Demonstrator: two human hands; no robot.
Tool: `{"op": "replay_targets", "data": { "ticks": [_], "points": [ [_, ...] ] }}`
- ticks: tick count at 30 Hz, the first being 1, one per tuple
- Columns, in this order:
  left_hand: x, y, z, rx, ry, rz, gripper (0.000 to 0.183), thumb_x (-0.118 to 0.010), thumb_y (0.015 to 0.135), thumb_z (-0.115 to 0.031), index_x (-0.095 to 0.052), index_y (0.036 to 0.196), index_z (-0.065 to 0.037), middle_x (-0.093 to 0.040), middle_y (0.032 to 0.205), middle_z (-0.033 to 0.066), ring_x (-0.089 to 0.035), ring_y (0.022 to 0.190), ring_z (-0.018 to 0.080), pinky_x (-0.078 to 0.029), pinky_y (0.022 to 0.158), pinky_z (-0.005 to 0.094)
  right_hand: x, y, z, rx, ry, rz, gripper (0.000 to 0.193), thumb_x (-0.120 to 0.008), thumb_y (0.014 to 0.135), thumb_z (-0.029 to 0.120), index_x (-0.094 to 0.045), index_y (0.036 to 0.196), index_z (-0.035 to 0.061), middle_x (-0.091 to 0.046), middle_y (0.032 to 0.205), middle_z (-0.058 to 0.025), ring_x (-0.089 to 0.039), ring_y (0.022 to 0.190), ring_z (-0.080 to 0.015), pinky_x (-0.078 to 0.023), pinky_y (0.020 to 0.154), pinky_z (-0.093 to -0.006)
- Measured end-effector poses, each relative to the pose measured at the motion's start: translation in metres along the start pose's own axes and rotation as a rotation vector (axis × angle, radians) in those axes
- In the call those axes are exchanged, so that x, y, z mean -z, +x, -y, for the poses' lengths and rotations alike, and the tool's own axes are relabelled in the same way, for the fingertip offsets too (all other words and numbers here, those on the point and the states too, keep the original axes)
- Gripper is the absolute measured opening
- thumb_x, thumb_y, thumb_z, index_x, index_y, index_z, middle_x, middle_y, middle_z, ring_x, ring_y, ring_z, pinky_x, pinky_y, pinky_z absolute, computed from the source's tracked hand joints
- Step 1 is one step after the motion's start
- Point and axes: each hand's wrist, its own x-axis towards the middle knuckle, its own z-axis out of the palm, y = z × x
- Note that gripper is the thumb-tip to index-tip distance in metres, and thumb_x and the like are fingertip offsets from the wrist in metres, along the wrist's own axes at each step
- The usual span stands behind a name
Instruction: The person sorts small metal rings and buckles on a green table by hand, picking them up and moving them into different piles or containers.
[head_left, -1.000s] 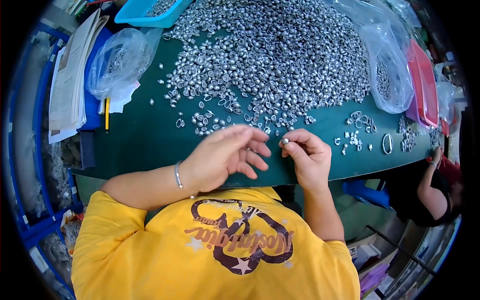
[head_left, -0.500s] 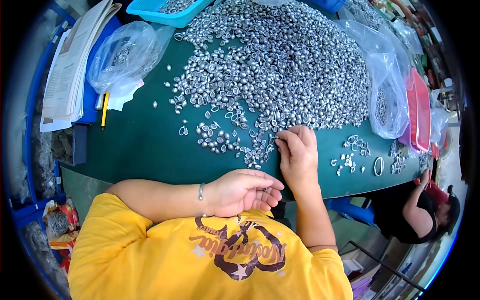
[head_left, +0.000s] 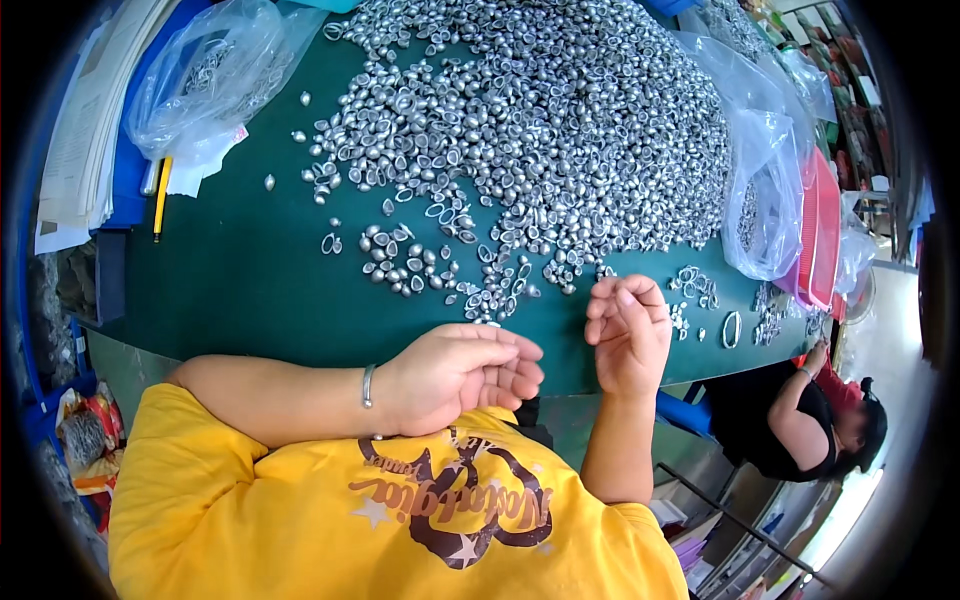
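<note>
My left hand (head_left: pixel 455 380), with a metal bangle (head_left: pixel 367 387) at its wrist, rests loosely cupped at the table's near edge. Its fingers are half curled and apart, and I see nothing in them. My right hand (head_left: pixel 632 335) is raised just off the front of a big heap of small silver metal pieces (head_left: pixel 560 130). Its fingers curl in toward the thumb; whatever they may pinch is too small or hidden. Loose silver pieces (head_left: pixel 410 262), some rounded, some like open rings, lie between the heap and my left hand.
The heap covers much of the green tabletop (head_left: pixel 220 290). Small groups of pieces (head_left: pixel 694 287) and a ring-shaped band (head_left: pixel 732 329) lie right. Clear plastic bags (head_left: pixel 765 200), a pink basket (head_left: pixel 822 230), papers (head_left: pixel 95 130) and a yellow pencil (head_left: pixel 162 200) flank it. Another person (head_left: pixel 800 420) sits right.
My right hand has drawn back from the heap's front edge and moved right, its palm side turning into view. My left hand stays cupped in nearly the same place. The view has shifted slightly.
</note>
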Motion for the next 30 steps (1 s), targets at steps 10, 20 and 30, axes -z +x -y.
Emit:
{"op": "replay_targets", "data": {
  "ticks": [10,20,30],
  "points": [
    [-0.003,-0.001,-0.001,-0.010,0.015,-0.007,0.024,-0.040,0.092,-0.010,-0.050,0.106,0.006,-0.059,0.097,0.0155,-0.059,0.089,0.0204,-0.048,0.081,0.0313,-0.014,-0.001,-0.020,0.608,-1.296,0.030,0.016,-0.069,0.069,-0.002,-0.059,0.082,0.0004,-0.055,0.079,-0.0092,-0.054,0.059,-0.0160,-0.044,0.051,-0.0252],
    [-0.001,-0.001,-0.001,0.002,0.023,-0.020,0.025,-0.038,0.092,-0.008,-0.052,0.108,0.006,-0.059,0.098,0.0161,-0.059,0.089,0.0206,-0.050,0.078,0.0304,-0.005,-0.013,-0.017,0.486,-0.618,0.096,0.039,-0.061,0.071,-0.015,-0.044,0.102,-0.0002,-0.058,0.091,-0.0115,-0.058,0.075,-0.0133,-0.048,0.062,-0.0213],
    [0.000,0.001,-0.001,-0.002,0.008,0.000,0.023,-0.040,0.092,-0.009,-0.053,0.105,0.004,-0.060,0.094,0.0140,-0.059,0.085,0.0187,-0.050,0.077,0.0299,-0.024,0.007,-0.019,0.708,-1.313,0.256,0.019,-0.064,0.071,-0.003,-0.064,0.089,0.0061,-0.050,0.068,-0.0095,-0.052,0.059,-0.0219,-0.043,0.053,-0.0296]
  ]
}}
